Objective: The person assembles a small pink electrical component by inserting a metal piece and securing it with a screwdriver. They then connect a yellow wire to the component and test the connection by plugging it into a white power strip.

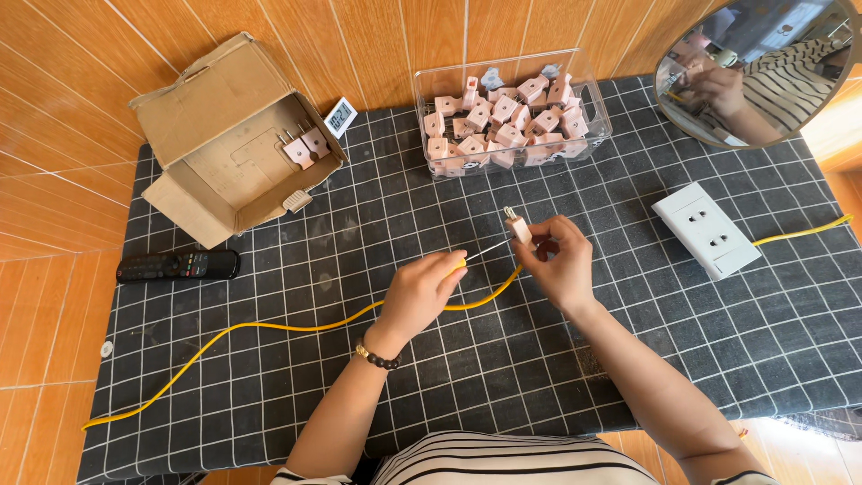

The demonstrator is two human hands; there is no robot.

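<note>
Left hand (pixel 420 292) pinches the yellow wire (pixel 269 327), its stripped tip just meeting the pink plug (pixel 519 228) gripped in the right hand (pixel 558 262) above the table (pixel 557 359); not seated yet, clear bin (pixel 512 112) full.

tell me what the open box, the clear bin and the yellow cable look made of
Open box: brown corrugated cardboard, matte, with creased flaps and worn edges.
Clear bin: looks like rigid transparent plastic, glossy; the pink plugs inside show through its walls.
Yellow cable: probably wire in smooth plastic insulation, since it bends loosely across the mat and a thin bare end shows near the left hand.
</note>
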